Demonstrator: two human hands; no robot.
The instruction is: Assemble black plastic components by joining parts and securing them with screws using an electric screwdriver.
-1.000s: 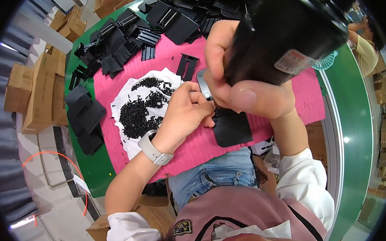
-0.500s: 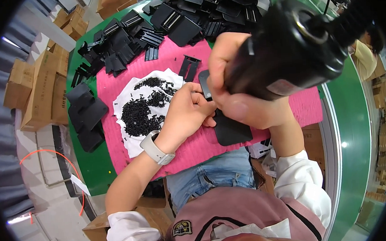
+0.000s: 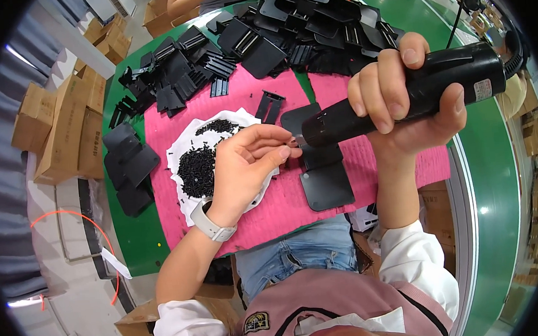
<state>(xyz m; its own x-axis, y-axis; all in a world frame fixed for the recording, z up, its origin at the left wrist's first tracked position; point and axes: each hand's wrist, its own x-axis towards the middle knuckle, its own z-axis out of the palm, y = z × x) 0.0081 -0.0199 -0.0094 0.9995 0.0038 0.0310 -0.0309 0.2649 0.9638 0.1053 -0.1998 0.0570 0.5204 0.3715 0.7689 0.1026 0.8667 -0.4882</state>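
A small pale label [image 3: 483, 89] with print too small to read sits on the black driver [image 3: 448, 71]. Dark printed characters [image 3: 97, 140] run down a brown carton [image 3: 60, 134] at left. A dark crest badge [image 3: 256, 322] marks the pink vest [image 3: 332, 288].

The right hand [image 3: 403, 98] grips a black driver [image 3: 406, 92], nearly level, its tip at the left hand [image 3: 244, 166], whose fingertips pinch together; whether on a screw is unclear. A black plate [image 3: 327, 188] lies below on a pink mat [image 3: 272, 222]. Screws [image 3: 196, 172] cover a white cloth [image 3: 185, 131] leftward; black parts [image 3: 321, 22] crowd the desk's [image 3: 491, 173] far side.
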